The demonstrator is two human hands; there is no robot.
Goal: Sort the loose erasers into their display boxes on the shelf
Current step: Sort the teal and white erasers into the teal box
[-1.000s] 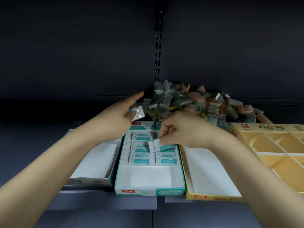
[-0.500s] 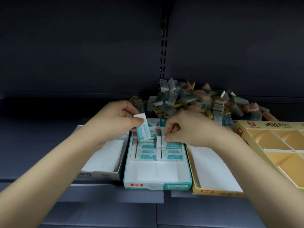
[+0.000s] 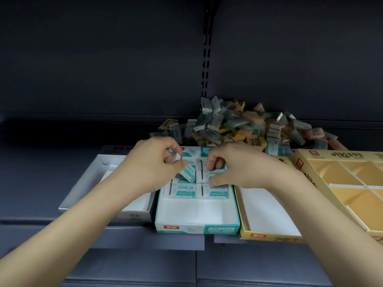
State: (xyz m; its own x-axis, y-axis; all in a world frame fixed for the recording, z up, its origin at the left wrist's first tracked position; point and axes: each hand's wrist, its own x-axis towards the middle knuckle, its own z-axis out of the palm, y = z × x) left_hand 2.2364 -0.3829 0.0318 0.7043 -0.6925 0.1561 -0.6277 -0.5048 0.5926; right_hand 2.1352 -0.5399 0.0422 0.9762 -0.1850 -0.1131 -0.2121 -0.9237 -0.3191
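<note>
While the left hand (image 3: 153, 162) holds a tilted teal eraser (image 3: 187, 172) in its grip over the far left of the teal box (image 3: 196, 227), the right hand (image 3: 234, 165) pinches an eraser (image 3: 209, 175) packed in the box's right column. Loose erasers (image 3: 238, 125) lie heaped on the shelf (image 3: 51, 137) beyond.

Four display boxes sit side by side along the shelf (image 3: 145, 241) front before you. The second box from the left (image 3: 196, 214) holds packed erasers (image 3: 195, 192) in its rear half. Your left hand (image 3: 153, 164) holds an eraser (image 3: 187, 172) tilted over that stack; your right hand (image 3: 238, 164) rests on the stack beside it. The loose pile (image 3: 238, 125) lies behind the boxes, right of centre. The partitioned box (image 3: 342, 172) stands farthest right.
</note>
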